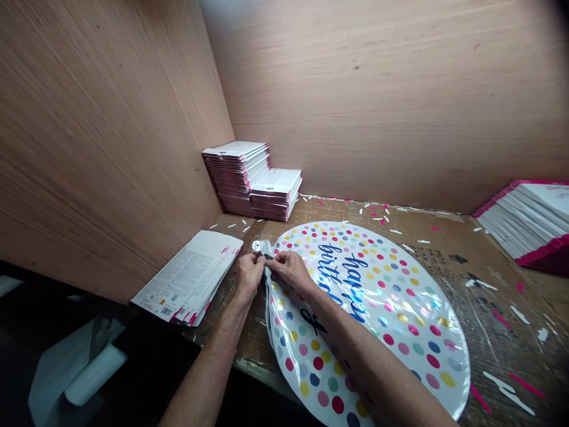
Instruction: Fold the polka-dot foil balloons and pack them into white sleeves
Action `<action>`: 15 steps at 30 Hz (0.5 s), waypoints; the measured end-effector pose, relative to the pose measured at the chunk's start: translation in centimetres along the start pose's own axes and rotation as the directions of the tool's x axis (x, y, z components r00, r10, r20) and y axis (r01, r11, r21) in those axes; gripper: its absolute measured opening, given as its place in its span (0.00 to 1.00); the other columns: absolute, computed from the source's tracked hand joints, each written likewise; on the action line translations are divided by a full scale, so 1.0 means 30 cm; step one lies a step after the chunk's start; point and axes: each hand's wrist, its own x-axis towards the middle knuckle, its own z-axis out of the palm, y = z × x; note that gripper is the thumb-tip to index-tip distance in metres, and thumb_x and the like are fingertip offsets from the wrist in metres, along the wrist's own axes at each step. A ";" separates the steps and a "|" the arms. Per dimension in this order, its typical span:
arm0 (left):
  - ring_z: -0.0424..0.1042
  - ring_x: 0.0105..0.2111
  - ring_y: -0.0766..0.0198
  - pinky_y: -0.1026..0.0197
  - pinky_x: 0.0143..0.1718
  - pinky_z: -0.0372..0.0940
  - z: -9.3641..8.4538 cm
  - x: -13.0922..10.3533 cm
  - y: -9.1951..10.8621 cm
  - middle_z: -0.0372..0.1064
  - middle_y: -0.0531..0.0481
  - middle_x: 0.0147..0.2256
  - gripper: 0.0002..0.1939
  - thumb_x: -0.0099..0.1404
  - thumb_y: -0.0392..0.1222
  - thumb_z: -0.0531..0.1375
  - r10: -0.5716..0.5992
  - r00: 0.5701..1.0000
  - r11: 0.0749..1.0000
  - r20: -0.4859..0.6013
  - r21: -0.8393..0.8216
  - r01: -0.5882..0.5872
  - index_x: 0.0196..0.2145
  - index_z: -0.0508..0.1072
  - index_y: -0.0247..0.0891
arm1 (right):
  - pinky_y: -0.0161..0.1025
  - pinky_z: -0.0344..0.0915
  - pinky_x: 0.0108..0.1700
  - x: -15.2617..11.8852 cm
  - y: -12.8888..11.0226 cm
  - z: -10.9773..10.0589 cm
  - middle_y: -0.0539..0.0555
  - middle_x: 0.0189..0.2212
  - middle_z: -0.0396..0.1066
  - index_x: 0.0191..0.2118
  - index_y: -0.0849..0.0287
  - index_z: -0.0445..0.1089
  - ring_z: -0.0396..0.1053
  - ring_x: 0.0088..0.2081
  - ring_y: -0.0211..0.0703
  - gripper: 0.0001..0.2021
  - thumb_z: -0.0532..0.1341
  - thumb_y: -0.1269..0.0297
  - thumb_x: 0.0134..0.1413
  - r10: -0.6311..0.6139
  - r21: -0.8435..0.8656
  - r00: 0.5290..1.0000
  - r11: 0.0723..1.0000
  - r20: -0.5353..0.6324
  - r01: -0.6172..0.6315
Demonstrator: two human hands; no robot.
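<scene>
A flat white foil balloon [391, 279] with coloured dots and dark blue "happy birthday" lettering lies on the cardboard-covered table. Its left edge is gathered and folded, with a pale tab sticking up past my fingers. My left hand [249, 271] pinches that edge near the tab. Close against it, my right hand [291, 268] pinches the same edge, its forearm crossing over the balloon. The fingertips of both hands meet, and whatever small part lies between them is hidden.
Printed white cards [186, 276] lie fanned at the left. Two stacks of pink-edged cards [235, 175] stand in the back corner, with another pile [533, 219] at the right. Paper scraps litter the cardboard [502, 350]. Wooden panels [377, 95] rise behind and left.
</scene>
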 end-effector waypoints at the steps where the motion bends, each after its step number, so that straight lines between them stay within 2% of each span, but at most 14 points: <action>1: 0.74 0.25 0.60 0.65 0.24 0.63 0.002 0.000 0.002 0.76 0.46 0.26 0.13 0.55 0.43 0.57 0.002 1.000 1.000 -0.001 -0.003 -0.002 0.30 0.78 0.31 | 0.28 0.58 0.24 -0.003 0.000 -0.001 0.51 0.19 0.72 0.25 0.61 0.70 0.67 0.21 0.35 0.12 0.60 0.60 0.54 -0.002 0.006 1.000 1.000 0.002 0.002; 4: 0.74 0.26 0.60 0.65 0.24 0.63 0.008 -0.004 0.015 0.76 0.45 0.26 0.14 0.56 0.43 0.56 0.010 1.000 1.000 -0.007 0.008 -0.009 0.31 0.78 0.31 | 0.29 0.60 0.25 -0.002 0.004 -0.003 0.50 0.19 0.72 0.27 0.61 0.71 0.67 0.21 0.35 0.10 0.57 0.64 0.55 0.003 0.003 1.000 1.000 -0.025 -0.003; 9: 0.76 0.30 0.60 0.65 0.30 0.66 0.027 -0.003 0.044 0.78 0.45 0.30 0.13 0.58 0.40 0.58 0.025 1.000 0.998 0.015 0.057 -0.026 0.38 0.78 0.33 | 0.31 0.58 0.29 0.021 0.008 0.014 0.48 0.17 0.68 0.21 0.59 0.68 0.66 0.24 0.37 0.08 0.58 0.71 0.48 -0.008 -0.060 0.986 0.998 -0.164 -0.002; 12: 0.77 0.32 0.59 0.63 0.33 0.67 0.043 0.003 0.056 0.78 0.44 0.33 0.10 0.59 0.36 0.58 0.012 1.000 0.988 -0.009 0.155 -0.011 0.37 0.77 0.33 | 0.32 0.58 0.31 0.027 0.005 0.032 0.48 0.16 0.66 0.17 0.58 0.65 0.66 0.25 0.38 0.12 0.58 0.69 0.49 -0.034 -0.048 0.977 0.999 -0.212 0.024; 15: 0.76 0.38 0.53 0.59 0.38 0.66 0.056 -0.005 0.067 0.77 0.39 0.35 0.11 0.59 0.30 0.56 0.007 0.997 0.957 -0.079 0.290 0.016 0.37 0.76 0.32 | 0.33 0.59 0.31 0.013 0.002 0.035 0.47 0.16 0.66 0.18 0.58 0.64 0.66 0.25 0.38 0.10 0.60 0.69 0.46 -0.038 0.007 0.958 0.999 -0.284 0.042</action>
